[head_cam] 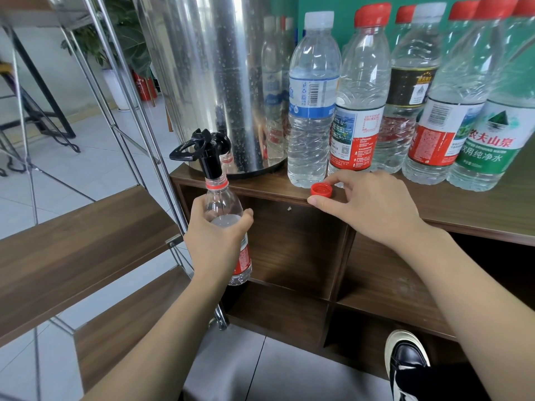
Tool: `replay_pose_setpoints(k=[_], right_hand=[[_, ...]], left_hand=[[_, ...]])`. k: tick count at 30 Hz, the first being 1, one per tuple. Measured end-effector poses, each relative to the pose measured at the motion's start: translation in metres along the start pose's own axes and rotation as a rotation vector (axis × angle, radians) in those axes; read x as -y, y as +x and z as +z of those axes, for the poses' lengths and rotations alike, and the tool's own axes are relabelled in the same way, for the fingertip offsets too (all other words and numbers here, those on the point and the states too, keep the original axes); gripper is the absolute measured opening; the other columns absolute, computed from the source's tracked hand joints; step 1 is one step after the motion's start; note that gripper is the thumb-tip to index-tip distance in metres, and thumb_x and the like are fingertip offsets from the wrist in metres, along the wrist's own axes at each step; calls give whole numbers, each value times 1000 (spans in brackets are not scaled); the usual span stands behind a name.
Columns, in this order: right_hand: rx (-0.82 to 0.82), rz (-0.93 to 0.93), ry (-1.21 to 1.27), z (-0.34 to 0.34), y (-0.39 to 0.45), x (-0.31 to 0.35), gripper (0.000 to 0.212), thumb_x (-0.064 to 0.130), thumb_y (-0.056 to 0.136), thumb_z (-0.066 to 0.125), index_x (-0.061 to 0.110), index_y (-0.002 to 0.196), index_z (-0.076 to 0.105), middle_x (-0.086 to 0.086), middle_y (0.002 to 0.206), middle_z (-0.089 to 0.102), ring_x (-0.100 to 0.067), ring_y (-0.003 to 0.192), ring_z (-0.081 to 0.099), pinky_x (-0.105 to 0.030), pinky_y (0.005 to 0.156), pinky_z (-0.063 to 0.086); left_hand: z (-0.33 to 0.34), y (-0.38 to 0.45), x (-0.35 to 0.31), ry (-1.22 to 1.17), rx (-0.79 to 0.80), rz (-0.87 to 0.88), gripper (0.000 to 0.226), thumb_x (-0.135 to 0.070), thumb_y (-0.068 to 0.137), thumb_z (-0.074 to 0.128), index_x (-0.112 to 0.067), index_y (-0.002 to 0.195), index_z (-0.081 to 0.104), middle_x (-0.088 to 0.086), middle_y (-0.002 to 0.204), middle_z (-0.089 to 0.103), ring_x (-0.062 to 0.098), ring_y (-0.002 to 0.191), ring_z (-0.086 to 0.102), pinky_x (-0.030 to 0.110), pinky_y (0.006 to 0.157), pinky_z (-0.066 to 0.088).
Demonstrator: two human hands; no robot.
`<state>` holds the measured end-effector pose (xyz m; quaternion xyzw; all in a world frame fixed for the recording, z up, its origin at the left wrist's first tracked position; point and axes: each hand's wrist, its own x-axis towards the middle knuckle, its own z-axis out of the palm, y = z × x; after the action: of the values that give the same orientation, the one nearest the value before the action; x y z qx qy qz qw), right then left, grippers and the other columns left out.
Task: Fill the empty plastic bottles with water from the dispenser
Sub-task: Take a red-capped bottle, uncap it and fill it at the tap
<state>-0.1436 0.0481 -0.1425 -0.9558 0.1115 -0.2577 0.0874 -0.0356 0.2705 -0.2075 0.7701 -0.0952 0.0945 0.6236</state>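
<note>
A steel water dispenser (208, 68) stands on the wooden cabinet top (469, 204), its black tap (202, 151) hanging over the front-left corner. My left hand (217, 238) grips an uncapped clear bottle with a red label (223, 206) upright, its mouth right under the tap. The water level shows near the bottle's shoulder. My right hand (367, 204) pinches a red cap (321, 189) that lies on the cabinet's front edge.
Several capped bottles stand in a row behind my right hand, among them a blue-label one (312, 111) and a green-label one (492, 140). A metal-framed shelf with wooden boards (86, 244) stands to the left. My shoe (405, 363) is on the tiled floor.
</note>
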Motion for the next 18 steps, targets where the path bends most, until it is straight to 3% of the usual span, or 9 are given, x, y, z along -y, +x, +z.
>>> replay_pose_setpoints(k=[14,18], right_hand=[[2,-3,-3,0,0,0,53,77,83,53,35,111,69,19,64,40,-11,76,50,-30,65,35],[-2,-6,-5,1,0,0,54,78,82,52,35,111,69,18,65,41,-12,76,51,-30,66,36]], left_hand=[[-1,0,1,-6,6,8,52,-31,82,87,-32,121,52,-18,106,62,6,100,62,17,76,42],[-1,1,1,-9,6,8,53,-31,82,87,-32,121,52,-23,102,60,0,96,60,15,75,41]])
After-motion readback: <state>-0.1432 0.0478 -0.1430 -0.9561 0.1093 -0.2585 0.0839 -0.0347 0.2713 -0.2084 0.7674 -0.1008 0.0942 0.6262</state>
